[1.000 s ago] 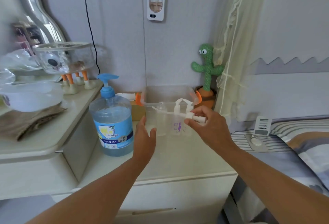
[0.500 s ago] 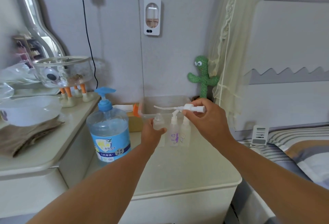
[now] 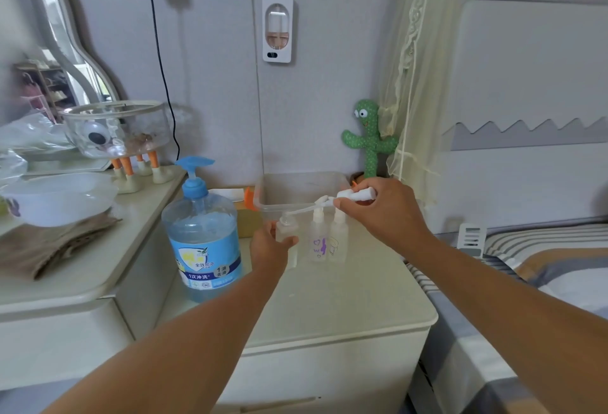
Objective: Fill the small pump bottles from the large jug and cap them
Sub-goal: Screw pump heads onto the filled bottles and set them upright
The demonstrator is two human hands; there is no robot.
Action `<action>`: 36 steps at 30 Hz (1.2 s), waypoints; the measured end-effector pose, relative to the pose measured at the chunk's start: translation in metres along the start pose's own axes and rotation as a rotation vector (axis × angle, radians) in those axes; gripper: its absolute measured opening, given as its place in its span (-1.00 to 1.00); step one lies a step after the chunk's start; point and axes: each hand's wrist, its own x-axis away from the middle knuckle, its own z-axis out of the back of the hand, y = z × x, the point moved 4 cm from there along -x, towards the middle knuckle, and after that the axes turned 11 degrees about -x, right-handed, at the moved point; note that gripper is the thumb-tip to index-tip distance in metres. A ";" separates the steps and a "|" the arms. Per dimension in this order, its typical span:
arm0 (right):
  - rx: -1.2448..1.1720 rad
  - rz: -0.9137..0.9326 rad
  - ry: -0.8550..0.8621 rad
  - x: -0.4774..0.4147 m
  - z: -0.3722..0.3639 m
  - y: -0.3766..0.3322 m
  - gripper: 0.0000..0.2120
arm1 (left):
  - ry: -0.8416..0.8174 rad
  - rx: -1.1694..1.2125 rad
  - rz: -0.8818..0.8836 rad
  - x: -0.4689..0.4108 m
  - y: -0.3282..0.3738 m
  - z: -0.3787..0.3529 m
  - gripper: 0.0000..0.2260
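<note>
A large blue-tinted jug [image 3: 204, 236] with a blue pump top stands on the nightstand [image 3: 345, 311], left of centre. My left hand [image 3: 271, 247] grips an uncapped small clear bottle [image 3: 287, 227] that stands on the nightstand. My right hand [image 3: 378, 213] pinches a white pump cap [image 3: 353, 195], held sideways, and its thin dip tube reaches left to the mouth of that bottle. Two more small bottles [image 3: 327, 236] with white pump tops stand side by side just right of the held one.
A clear plastic box [image 3: 301, 188] sits behind the bottles, with a green cactus toy [image 3: 370, 140] at the back right. A dresser on the left carries a white bowl [image 3: 57, 198] and a clear container on orange legs [image 3: 116, 132]. A bed [image 3: 543, 268] lies on the right.
My left hand reached forward and took hold of the uncapped small bottle. My right hand lifted the pump cap and swung its tube tip to the bottle's mouth.
</note>
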 end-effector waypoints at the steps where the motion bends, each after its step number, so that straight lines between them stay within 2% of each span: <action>1: 0.012 -0.005 -0.006 -0.001 0.000 -0.001 -0.69 | 0.003 -0.005 -0.013 0.003 0.001 0.000 -0.63; 10: 0.052 0.014 -0.059 -0.006 0.001 -0.014 -0.70 | -0.018 -0.021 -0.113 0.020 0.001 -0.002 -0.71; 25: -0.010 0.082 -0.089 -0.011 -0.036 -0.030 -0.62 | -0.097 0.113 -0.144 0.040 -0.002 0.015 -0.72; 29: -0.035 0.097 -0.081 -0.010 -0.039 -0.033 -0.69 | -0.158 0.104 -0.165 0.046 0.004 0.022 -0.75; 36: 0.023 0.101 -0.123 -0.006 -0.048 -0.031 -0.67 | -0.248 0.056 -0.183 0.058 -0.009 0.024 -0.72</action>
